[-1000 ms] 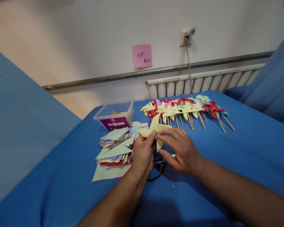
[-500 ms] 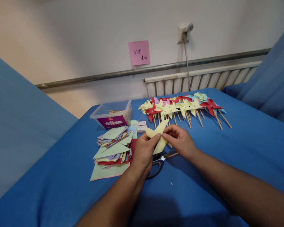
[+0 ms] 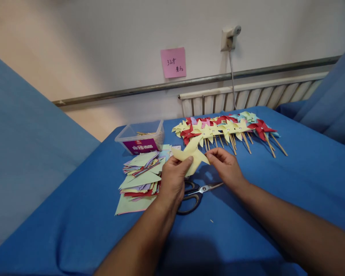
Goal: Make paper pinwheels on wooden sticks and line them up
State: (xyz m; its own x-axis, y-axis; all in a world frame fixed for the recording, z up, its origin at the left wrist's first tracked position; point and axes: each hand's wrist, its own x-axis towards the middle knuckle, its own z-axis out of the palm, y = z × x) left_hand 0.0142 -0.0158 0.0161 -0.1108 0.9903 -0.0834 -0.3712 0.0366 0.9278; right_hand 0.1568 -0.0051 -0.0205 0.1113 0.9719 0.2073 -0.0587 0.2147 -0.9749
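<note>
My left hand [image 3: 172, 180] pinches a pale yellow folded paper pinwheel [image 3: 191, 153] from below, just above the blue cloth. My right hand [image 3: 225, 166] holds the same pinwheel at its right tip with thumb and fingers. Under the hands lie black-handled scissors [image 3: 194, 193], their blades pointing right. A stack of cut coloured paper squares [image 3: 140, 174] sits just left of my left hand.
A row of finished pinwheels on wooden sticks [image 3: 228, 130] lies along the far side of the blue-covered surface [image 3: 276, 184]. A clear plastic box with a purple label [image 3: 140, 138] stands at the far left. Behind are a radiator [image 3: 247, 97], a wall socket and a pink note.
Both hands lifted the yellow pinwheel slightly and drew apart a little, uncovering the scissors. The right hand went from lying over the paper to pinching its right tip.
</note>
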